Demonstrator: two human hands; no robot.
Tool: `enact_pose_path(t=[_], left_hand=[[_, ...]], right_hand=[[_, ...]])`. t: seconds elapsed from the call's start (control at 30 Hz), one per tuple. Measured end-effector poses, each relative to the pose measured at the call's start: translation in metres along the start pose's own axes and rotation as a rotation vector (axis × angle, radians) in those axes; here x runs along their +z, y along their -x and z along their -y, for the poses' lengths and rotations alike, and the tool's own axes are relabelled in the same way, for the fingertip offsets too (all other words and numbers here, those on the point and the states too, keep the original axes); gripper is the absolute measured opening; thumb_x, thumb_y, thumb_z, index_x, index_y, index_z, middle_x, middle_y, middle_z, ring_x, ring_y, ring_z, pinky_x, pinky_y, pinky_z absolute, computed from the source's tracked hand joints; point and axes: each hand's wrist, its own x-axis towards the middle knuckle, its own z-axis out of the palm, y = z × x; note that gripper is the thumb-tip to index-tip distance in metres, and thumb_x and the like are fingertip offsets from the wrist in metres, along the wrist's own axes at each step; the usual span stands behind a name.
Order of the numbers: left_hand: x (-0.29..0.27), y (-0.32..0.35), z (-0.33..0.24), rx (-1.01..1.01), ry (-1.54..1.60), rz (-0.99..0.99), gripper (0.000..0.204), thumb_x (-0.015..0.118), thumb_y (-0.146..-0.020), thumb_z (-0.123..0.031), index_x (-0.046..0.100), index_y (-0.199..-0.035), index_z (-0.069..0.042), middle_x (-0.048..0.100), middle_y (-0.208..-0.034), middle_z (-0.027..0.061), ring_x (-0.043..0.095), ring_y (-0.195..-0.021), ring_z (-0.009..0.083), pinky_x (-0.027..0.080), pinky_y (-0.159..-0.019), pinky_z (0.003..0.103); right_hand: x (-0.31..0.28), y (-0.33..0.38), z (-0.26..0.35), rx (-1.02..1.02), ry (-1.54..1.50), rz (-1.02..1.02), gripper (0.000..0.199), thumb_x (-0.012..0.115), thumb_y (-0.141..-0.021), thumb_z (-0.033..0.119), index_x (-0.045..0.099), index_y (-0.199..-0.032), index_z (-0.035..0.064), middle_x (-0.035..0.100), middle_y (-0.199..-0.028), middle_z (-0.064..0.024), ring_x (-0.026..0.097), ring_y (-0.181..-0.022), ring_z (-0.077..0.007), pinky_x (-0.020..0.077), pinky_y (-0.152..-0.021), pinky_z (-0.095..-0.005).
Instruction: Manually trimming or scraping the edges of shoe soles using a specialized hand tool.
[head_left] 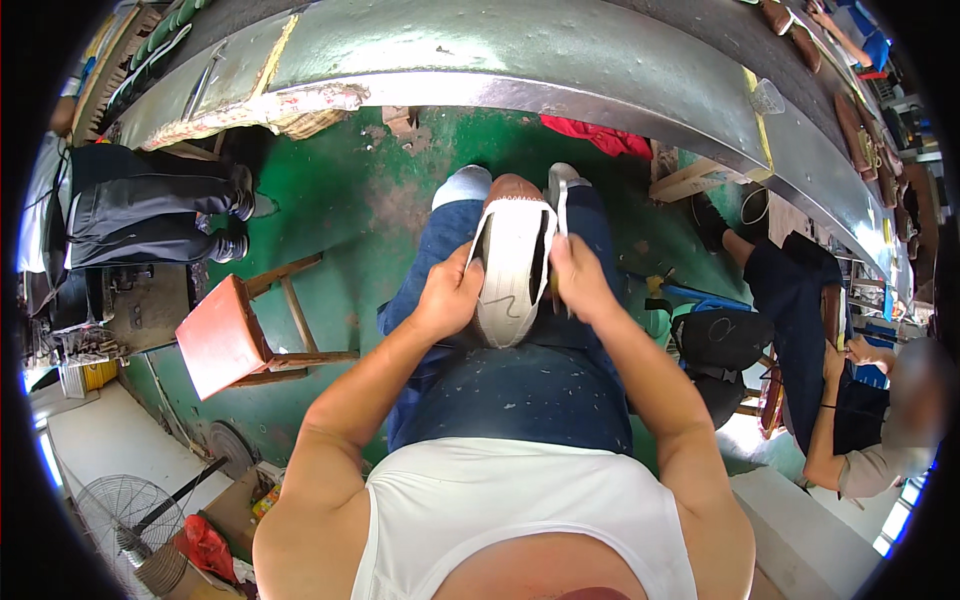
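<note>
A shoe (511, 265) lies over my lap, brown at the far end, with a pale, cream-coloured inside-out surface towards me. A dark, wavy line marks its near part. My left hand (449, 295) pinches the pale material along the shoe's left edge between thumb and fingers. On the opposite side, my right hand (580, 278) is closed around a narrow, light-coloured strip-like thing (561, 210) that sticks up past the fingers. Whether this strip is a tool or part of the shoe, I cannot tell. A dark blue apron (515, 395) covers my lap beneath the shoe.
A metal-edged workbench (450, 85) curves across the far side. A red-topped wooden stool (222, 338) stands at left, near a standing person's dark trousers (150, 210). At right sits another person (800, 300) beside a black bag (722, 338). A fan (130, 530) stands at lower left.
</note>
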Motion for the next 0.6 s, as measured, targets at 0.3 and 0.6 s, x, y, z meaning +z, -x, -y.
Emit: enact_pose_path(t=[0.3,0.6], left_hand=[[0.000,-0.029,-0.028,-0.153,0.495,0.464,0.086,0.056,-0.076,0.001,0.029,-0.158,-0.007,0.054,-0.140,0.0064,0.056,-0.123,0.0157,0.047,-0.102,0.031],[0.032,-0.029,-0.002,-0.239,0.723,0.545,0.086,0.051,-0.074,0.006,0.027,-0.157,-0.002,0.049,-0.147,0.0108,0.046,-0.137,0.0201,0.031,-0.117,0.033]], right_hand=[[-0.015,0.033,-0.004,0.235,0.009,0.143,0.054,0.075,-0.081,0.018,0.049,-0.120,-0.0096,0.066,-0.087,-0.0148,0.066,-0.062,-0.0189,0.0531,-0.054,-0.0321],[-0.089,0.080,0.031,0.360,0.312,0.183,0.033,0.059,-0.093,0.015,0.054,-0.121,-0.0012,0.069,-0.085,-0.0164,0.070,-0.077,-0.0272,0.0542,-0.069,-0.0400]])
